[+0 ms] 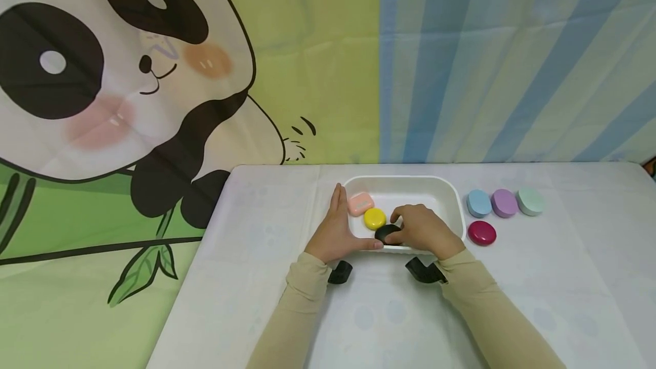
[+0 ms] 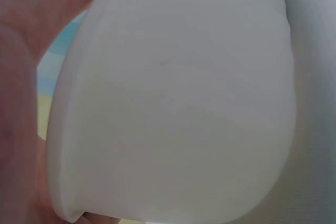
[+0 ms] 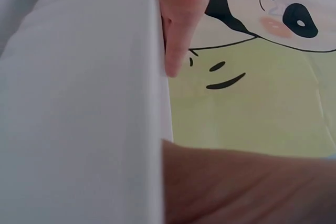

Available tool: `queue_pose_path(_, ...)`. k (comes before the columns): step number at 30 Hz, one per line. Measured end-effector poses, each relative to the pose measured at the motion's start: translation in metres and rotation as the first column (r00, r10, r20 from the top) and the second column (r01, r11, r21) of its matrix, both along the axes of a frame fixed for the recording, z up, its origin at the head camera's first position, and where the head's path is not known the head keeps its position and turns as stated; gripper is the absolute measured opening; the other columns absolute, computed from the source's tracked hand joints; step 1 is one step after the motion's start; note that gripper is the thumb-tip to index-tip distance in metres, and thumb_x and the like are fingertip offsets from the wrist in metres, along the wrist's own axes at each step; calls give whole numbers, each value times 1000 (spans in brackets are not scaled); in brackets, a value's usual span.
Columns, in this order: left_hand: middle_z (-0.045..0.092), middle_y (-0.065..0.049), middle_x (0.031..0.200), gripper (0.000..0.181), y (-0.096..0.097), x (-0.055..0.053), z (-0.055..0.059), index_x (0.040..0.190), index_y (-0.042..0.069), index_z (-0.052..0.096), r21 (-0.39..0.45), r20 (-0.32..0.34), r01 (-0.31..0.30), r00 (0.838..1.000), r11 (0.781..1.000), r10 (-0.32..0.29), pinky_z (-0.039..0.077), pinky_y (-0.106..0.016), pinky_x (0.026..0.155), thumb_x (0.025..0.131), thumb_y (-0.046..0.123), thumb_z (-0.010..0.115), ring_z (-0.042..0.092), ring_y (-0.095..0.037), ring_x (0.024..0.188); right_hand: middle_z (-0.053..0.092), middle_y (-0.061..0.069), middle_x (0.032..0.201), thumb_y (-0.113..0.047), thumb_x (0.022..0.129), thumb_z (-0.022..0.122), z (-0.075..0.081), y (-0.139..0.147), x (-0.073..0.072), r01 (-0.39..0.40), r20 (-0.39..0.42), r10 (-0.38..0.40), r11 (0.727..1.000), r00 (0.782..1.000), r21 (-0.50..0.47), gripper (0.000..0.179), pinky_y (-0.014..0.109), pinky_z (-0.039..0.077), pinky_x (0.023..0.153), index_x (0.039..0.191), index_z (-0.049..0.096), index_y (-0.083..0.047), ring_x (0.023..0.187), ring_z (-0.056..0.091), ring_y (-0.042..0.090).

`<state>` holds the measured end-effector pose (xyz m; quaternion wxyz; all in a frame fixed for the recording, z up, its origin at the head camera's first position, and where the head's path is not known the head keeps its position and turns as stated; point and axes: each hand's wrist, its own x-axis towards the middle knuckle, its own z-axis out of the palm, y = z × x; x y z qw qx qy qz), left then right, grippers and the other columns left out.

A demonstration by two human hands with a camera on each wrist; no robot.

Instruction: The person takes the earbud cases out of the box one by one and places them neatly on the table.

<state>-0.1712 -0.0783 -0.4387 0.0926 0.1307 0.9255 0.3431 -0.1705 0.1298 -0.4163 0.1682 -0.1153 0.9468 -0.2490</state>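
A white tray (image 1: 425,187) lies on the table, its outer wall (image 2: 184,103) filling much of the left wrist view. My left hand (image 1: 335,232) rests on its near left corner, thumb straight along the front rim and fingers pointing up the left side. Inside, my right hand (image 1: 422,229) pinches a smooth black rounded piece (image 1: 386,233) between thumb and curled fingers, near the front wall. A pink rounded-rectangular piece (image 1: 361,204) and a yellow round piece (image 1: 375,218) sit in the tray's left part. In the right wrist view the front wall (image 3: 94,103) hides the black piece.
Right of the tray, blue (image 1: 479,203), purple (image 1: 504,203) and mint (image 1: 531,202) pieces stand in a row, with a glossy red round piece (image 1: 482,233) in front. A panda-print cloth (image 1: 307,73) hangs behind the white-covered table (image 1: 564,278). Black wrist mounts (image 1: 424,270) show below the hands.
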Motion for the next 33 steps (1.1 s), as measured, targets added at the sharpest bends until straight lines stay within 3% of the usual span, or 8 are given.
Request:
queue_pose_path(7,-14,0,155,142,0,0,0,149,12,-8,1,7,-2,1000,1000,2,35,-37,103,49,72,75,19,-22,138,67,7,90,-25,78,74,3,3,1,14,-24,-14,1000,1000,-21,41,39,48,77,109,63,-1,83,59,21)
queue_pose_path(12,-14,-1,155,143,0,-1,-2,148,12,-8,7,4,0,1000,1000,0,34,-36,104,49,74,74,16,-21,139,66,10,98,-30,72,79,1,-2,4,-5,-69,3,1000,998,-20,47,40,47,80,106,65,0,87,58,24)
queue_pose_path(17,-14,1,155,144,0,-2,-3,148,11,-7,12,4,-1,1000,1000,1,33,-36,104,47,77,72,15,-20,139,66,7,93,-25,68,81,-3,-5,5,-29,-128,26,999,991,-28,43,38,47,76,101,66,-1,81,57,23)
queue_pose_path(26,-15,0,155,145,0,-3,-6,148,11,-8,-1,-12,0,1000,1000,0,33,-36,104,47,77,71,15,-21,139,66,10,99,-25,69,80,-2,-2,4,5,-98,-3,1000,995,13,50,41,47,78,109,63,0,86,57,25)
queue_pose_path(33,-14,0,155,146,0,-3,-5,149,11,-7,-3,-11,0,1000,1000,0,32,-36,105,45,80,69,16,-20,139,64,11,95,-25,69,76,-3,6,7,21,-141,-20,1000,990,0,50,38,46,73,109,62,2,80,54,23)
